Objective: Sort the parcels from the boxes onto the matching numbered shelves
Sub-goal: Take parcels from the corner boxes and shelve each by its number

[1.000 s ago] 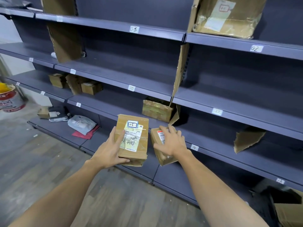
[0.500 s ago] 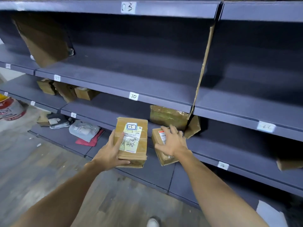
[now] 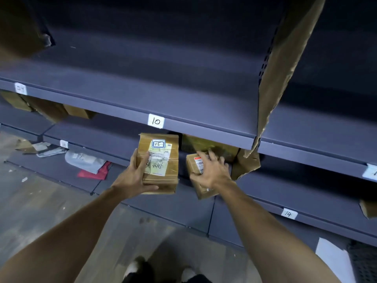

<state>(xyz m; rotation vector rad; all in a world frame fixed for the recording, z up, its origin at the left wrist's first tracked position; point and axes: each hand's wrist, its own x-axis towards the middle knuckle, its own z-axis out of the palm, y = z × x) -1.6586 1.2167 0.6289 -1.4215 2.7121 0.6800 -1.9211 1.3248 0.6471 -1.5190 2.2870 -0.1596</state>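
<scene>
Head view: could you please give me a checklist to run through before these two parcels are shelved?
1. Number on the taped brown cardboard parcel legible: ok, it reads 15.
2. Left hand grips that parcel: ok, fingers and thumb curled round its edge.
3. Matching shelf tag found: not ok; only white tag 10 and white tag 14 are legible.
4. Number on the smaller brown cardboard parcel: cannot tell, the right hand covers much of it.
5. Right hand's grip: cannot tell, fingers blurred.

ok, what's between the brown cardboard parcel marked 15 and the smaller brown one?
Nothing. Head view shows a bare gap between the brown cardboard parcel marked 15 and the smaller brown parcel, only dark grey shelf behind.
</scene>
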